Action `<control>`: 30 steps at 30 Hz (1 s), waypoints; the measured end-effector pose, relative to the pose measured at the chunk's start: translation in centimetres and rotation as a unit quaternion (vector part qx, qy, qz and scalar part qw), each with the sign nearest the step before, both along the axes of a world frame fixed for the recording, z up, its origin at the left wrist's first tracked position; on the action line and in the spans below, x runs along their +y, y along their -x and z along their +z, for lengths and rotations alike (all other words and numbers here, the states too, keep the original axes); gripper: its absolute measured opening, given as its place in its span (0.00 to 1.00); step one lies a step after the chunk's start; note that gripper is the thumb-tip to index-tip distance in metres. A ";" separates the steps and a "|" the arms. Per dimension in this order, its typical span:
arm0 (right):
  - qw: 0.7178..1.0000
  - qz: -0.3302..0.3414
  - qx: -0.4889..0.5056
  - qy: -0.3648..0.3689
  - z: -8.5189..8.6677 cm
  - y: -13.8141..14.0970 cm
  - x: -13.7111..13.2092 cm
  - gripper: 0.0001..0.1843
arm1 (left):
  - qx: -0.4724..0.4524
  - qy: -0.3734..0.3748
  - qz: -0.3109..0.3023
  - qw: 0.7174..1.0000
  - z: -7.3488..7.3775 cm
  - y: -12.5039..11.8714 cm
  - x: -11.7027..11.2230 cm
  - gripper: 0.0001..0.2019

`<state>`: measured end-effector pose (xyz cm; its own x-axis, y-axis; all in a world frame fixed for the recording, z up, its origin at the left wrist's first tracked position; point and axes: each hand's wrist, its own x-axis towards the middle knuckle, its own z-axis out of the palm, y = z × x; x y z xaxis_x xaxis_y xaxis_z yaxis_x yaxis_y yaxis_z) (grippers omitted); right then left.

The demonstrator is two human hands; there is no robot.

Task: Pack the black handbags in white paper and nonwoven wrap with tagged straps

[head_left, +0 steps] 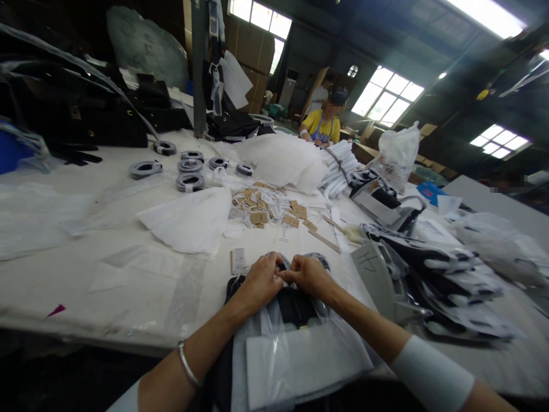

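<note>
A black bag (295,307), partly covered with clear plastic and a white foam sheet (309,357), lies in front of me at the table edge. My left hand (262,280) and my right hand (309,277) meet over its far end, fingers pinched close together. What they pinch is small and mostly hidden by the fingers. Just behind them shows a grey, plastic-wrapped curved piece (319,260). A tan-and-white tag (238,261) with string lies on the table beyond my left hand.
Several coiled grey straps (190,182) sit at the far left. A heap of tags (259,205) and white foam sheets (283,160) lie mid-table. At right are stacked wrapped black bags (446,274) and a grey tape dispenser (377,274). A co-worker (322,123) in yellow is across the table.
</note>
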<state>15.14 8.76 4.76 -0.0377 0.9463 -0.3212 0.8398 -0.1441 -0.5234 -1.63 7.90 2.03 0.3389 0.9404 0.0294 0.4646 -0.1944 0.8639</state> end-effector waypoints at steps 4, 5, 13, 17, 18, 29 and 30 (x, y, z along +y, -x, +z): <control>0.997 0.040 0.038 -0.049 0.4 -0.1 -0.5 0.08 | 0.007 0.008 -0.001 1.000 0.2 0.1 0.0 0.15; 0.995 0.063 0.045 -0.057 0.5 -0.2 -0.6 0.07 | 0.007 0.010 -0.002 1.000 0.3 0.1 0.0 0.15; 0.946 0.289 -0.064 -0.132 2.0 -0.1 -1.1 0.08 | -0.010 0.026 0.004 1.000 0.5 0.2 0.1 0.16; 0.900 0.369 -0.179 -0.146 3.1 0.6 -1.2 0.10 | -0.022 0.044 0.007 0.999 0.4 0.3 0.3 0.16; 0.888 0.385 -0.196 -0.159 3.3 0.9 -1.1 0.11 | -0.026 0.043 0.006 0.999 0.4 0.3 0.3 0.16; 0.856 0.426 -0.186 -0.228 1.6 2.1 0.7 0.20 | -0.092 0.052 0.068 0.992 0.0 0.7 1.2 0.18; 0.861 0.423 -0.163 -0.231 1.8 1.7 1.0 0.25 | -0.107 0.057 0.078 0.990 0.1 0.9 1.3 0.19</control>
